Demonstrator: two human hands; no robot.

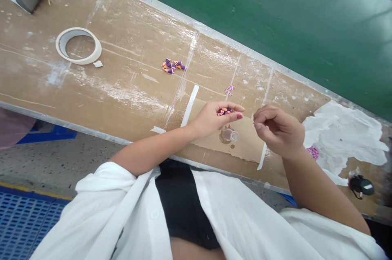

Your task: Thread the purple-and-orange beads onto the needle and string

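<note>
Left hand (pixel 211 119) is cupping the purple-orange beads (pixel 224 110) above the desk (pixel 122 88). Right hand (pixel 277 129) is pinching shut; contents too small to tell. Judgement: bead picking is under way, and the next pick is calling for a fine pinch.

The left hand (pixel 214 117) cups small purple-and-orange beads (pixel 224 110) just above a clear plastic cup (pixel 230 135), the pinched right hand (pixel 277 129) beside it.
</note>
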